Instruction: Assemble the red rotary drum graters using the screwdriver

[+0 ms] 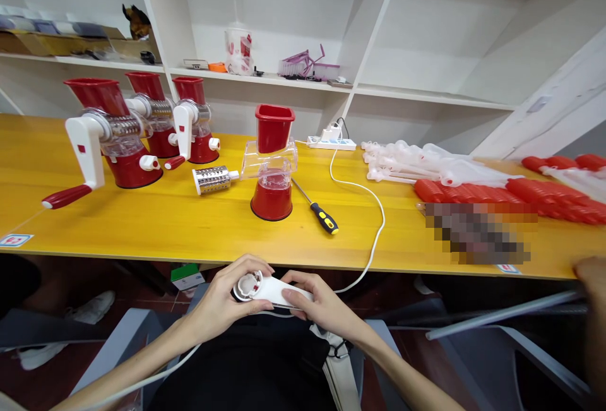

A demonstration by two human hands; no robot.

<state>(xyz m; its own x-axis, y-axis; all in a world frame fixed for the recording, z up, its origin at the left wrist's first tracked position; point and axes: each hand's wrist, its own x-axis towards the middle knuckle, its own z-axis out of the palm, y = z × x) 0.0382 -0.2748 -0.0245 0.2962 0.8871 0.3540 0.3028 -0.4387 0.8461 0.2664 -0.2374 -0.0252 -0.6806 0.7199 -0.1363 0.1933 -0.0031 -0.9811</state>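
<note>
Just off the table's front edge, above my lap, I hold a white plastic crank arm point(273, 290) in both hands. Its round, hollow socket end faces up on the left. My left hand point(226, 292) wraps around that socket end, thumb along the near side. On the narrower right end, my right hand point(319, 302) grips with thumb on top and fingers underneath. Ahead on the table stands a red rotary grater body point(271, 202) with a clear barrel and red hopper. A metal grating drum point(211, 180) lies left of it, and a black-and-yellow screwdriver point(324, 218) right.
Several red-and-white graters with cranks point(135, 168) stand back left. A white cable point(379, 209) runs from a power strip point(334, 143) over the table edge. Bagged white arms point(411, 161) and red handles point(473, 193) lie right. Another person's hand point(591, 278) is at far right.
</note>
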